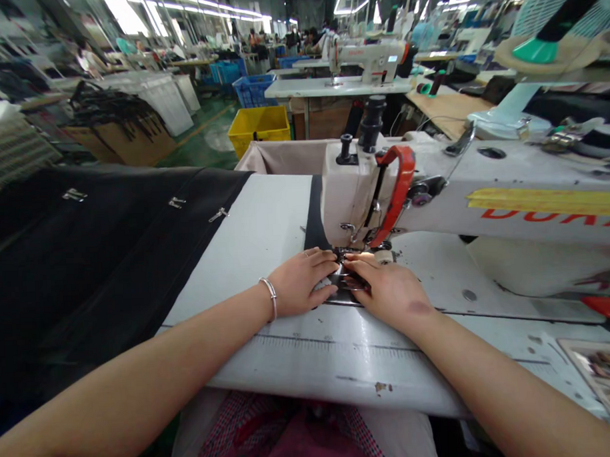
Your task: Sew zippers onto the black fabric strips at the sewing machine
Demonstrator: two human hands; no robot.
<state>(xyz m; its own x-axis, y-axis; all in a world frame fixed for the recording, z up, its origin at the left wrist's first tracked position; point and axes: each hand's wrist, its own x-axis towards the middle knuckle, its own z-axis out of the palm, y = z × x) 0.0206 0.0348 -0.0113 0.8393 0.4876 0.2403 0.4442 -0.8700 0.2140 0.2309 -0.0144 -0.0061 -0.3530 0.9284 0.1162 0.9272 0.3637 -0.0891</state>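
At the needle of a white sewing machine (pixel 354 193), my two hands face each other. My left hand (pixel 299 282), wearing a bracelet, lies flat by the presser foot, its fingertips on a black fabric strip (pixel 313 215) and its thumb apart. A small whitish patch shows under it. My right hand (pixel 390 289) comes in from the other side, fingers curled close to the needle. Dark, shiny metal shows under those fingers, but its kind cannot be made out. The strip runs back from the fingertips, left of the machine head.
Large black fabric panels (pixel 110 242) with zipper pulls cover the left side. A fabric-lined bin (pixel 287 156) stands behind the table, and a yellow crate (pixel 259 127) farther back. At the right edge is a tray (pixel 580 359) of small metal parts. Another sewing machine (pixel 366 56) stands beyond.
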